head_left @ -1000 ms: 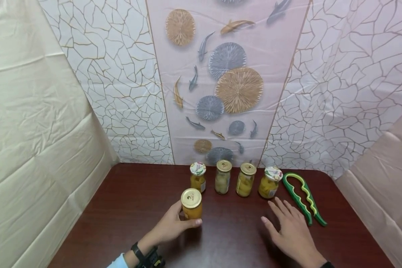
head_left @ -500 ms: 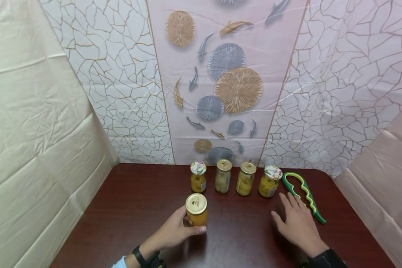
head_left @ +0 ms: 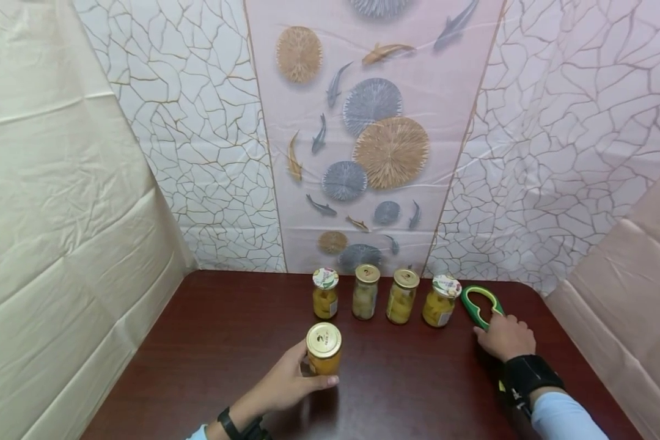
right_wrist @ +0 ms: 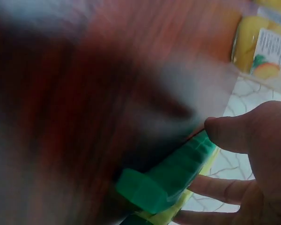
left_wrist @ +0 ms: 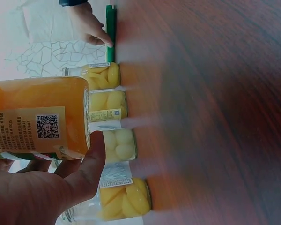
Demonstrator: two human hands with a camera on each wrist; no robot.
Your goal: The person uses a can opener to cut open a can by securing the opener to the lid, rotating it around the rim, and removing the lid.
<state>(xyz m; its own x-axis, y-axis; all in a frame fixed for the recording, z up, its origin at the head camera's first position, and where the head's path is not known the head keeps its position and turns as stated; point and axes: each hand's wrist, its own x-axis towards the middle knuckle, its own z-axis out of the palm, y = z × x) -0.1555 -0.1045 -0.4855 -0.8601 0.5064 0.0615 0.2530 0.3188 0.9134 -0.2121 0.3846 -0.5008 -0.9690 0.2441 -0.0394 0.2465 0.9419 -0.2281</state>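
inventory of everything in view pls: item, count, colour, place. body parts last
Front jar: 1, orange, gold lid, nearer the person than the row
White-lid jars: 2, yellow contents, both row ends
Gold-lid jars: 2, left pale, right yellow, mid-row
Tool: 1, green and yellow, right of row
Table: 1, dark red-brown, under everything
Backdrop: 1, white and pink, patterned, behind table
Drapes: 2, cream and beige, either side
Wristbands: 2, black, one per wrist
Sleeves: 2, light blue, bottom edge
Left hand: 1, holding front jar
Right hand: 1, gripping tool

the head view is bright, the right-wrist view dimmer, its wood-grained tabletop (right_wrist: 61, 117) blurred toward nine o'clock.
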